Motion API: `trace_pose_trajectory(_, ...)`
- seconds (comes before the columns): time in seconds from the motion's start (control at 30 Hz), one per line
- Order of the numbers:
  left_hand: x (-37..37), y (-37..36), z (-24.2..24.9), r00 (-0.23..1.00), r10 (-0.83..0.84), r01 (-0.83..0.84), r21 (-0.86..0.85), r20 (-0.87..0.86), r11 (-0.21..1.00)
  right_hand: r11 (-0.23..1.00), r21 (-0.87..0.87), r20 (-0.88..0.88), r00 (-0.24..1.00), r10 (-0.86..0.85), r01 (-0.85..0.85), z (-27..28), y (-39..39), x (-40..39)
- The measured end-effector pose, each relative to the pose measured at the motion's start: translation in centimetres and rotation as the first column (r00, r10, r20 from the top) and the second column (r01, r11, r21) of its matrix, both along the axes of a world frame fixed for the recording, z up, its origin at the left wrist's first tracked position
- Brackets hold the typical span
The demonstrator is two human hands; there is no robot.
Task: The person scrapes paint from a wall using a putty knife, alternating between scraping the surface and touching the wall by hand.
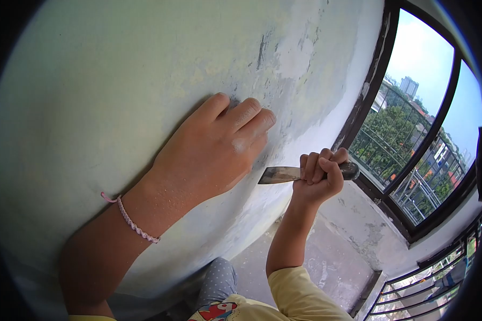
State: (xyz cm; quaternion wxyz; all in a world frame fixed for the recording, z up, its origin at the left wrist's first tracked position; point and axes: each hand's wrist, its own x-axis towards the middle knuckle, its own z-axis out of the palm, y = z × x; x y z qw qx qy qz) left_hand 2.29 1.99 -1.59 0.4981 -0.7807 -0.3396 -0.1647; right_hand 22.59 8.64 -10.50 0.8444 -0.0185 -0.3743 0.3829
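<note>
My left hand (214, 144) rests against the pale green wall (102, 96), its fingers bent and its knuckles dusted white. What lies under its fingertips is hidden. A braided pink bracelet (131, 222) circles that wrist. To the right, my right hand (322, 174) is wrapped round the dark handle of a putty knife (281, 174). The knife's flat metal blade points left, near the wall and below the left hand's fingers; whether it touches the wall I cannot tell. Grey and white scraped patches (294, 53) mark the wall above the hands.
A dark-framed window (439, 120) stands at the right, with trees and buildings beyond. Below it are a worn white wall section (353, 219) and a dark metal railing (423, 291). The grey floor (310, 257) and my dotted trouser leg (219, 278) show at the bottom.
</note>
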Motion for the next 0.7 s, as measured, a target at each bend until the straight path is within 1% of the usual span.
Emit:
trace_pose_trajectory(0.03, 0.1, 0.0, 0.2, 1.0, 0.005, -0.005, 0.019, -0.007, 1.0, 0.999, 0.04, -0.002, 1.0, -0.017, 0.017, 0.4, -1.1, 0.4)
trace_pose_trajectory(0.1, 0.2, -0.1, 0.2, 1.0, 0.0, 0.0, -0.022, -0.001, 1.0, 0.98, 0.181, -0.085, 0.994, -0.062, 0.077, 0.8, -3.1, 1.4)
trace_pose_trajectory(0.17, 0.0, 0.1, 0.2, 1.0, -0.002, 0.002, -0.015, 0.002, 1.0, 0.988, 0.148, -0.026, 0.999, -0.03, 0.033, 0.4, -1.1, -0.1)
trace_pose_trajectory(0.2, 0.1, 0.0, 0.1, 1.0, -0.012, 0.012, -0.012, 0.01, 1.0, 1.0, -0.01, -0.011, 1.0, 0.011, -0.011, -0.2, 0.4, -1.7)
trace_pose_trajectory(0.23, 0.2, -0.1, 0.1, 1.0, -0.023, 0.023, -0.009, 0.008, 1.0, 0.999, -0.006, 0.01, 0.999, 0.04, -0.04, -0.1, 0.9, -0.7)
trace_pose_trajectory(0.3, 0.3, -0.3, 0.3, 1.0, 0.015, -0.015, -0.037, -0.009, 0.999, 0.998, 0.051, 0.03, 0.999, -0.029, 0.028, 0.1, 0.7, 0.5)
trace_pose_trajectory(0.33, 0.4, -0.3, 0.1, 1.0, 0.012, -0.012, -0.039, -0.01, 0.999, 0.996, 0.09, 0.001, 1.0, -0.022, 0.022, 0.6, -0.4, 1.3)
trace_pose_trajectory(0.37, 0.3, -0.1, 0.2, 1.0, -0.013, 0.013, -0.02, 0.002, 1.0, 0.981, 0.195, -0.045, 0.999, -0.004, 0.013, 0.7, -1.3, 2.5)
trace_pose_trajectory(0.43, 0.2, -0.1, 0.2, 0.999, -0.032, 0.033, -0.015, 0.015, 0.999, 0.945, 0.325, -0.076, 0.997, 0.0, 0.025, 0.7, -2.9, 2.8)
trace_pose_trajectory(0.47, 0.2, 0.0, 0.3, 1.0, -0.021, 0.021, -0.017, 0.011, 1.0, 0.964, 0.267, -0.038, 0.999, 0.007, 0.004, 0.5, -2.2, 2.0)
trace_pose_trajectory(0.5, 0.3, -0.1, 0.2, 1.0, -0.014, 0.014, -0.023, 0.006, 1.0, 0.988, 0.149, -0.001, 0.999, 0.036, -0.036, -0.1, -0.5, 0.1)
trace_pose_trajectory(0.57, 0.3, -0.2, 0.0, 1.0, -0.017, 0.017, -0.033, 0.004, 0.999, 0.996, 0.044, 0.026, 0.997, 0.077, -0.079, -0.9, 0.9, -0.8)
trace_pose_trajectory(0.6, 0.3, -0.2, 0.1, 1.0, -0.003, 0.003, -0.028, 0.001, 1.0, 0.994, 0.09, 0.078, 0.995, 0.055, -0.062, -0.7, 0.3, -0.6)
trace_pose_trajectory(0.63, 0.4, -0.3, 0.0, 1.0, -0.007, 0.007, -0.034, -0.004, 0.999, 0.995, 0.084, 0.072, 0.996, 0.052, -0.058, -0.6, -0.8, -0.1)
trace_pose_trajectory(0.7, 0.3, -0.2, 0.2, 1.0, 0.006, -0.007, -0.044, -0.009, 0.999, 0.958, 0.282, 0.048, 0.998, 0.036, -0.048, 0.3, -2.1, 1.4)
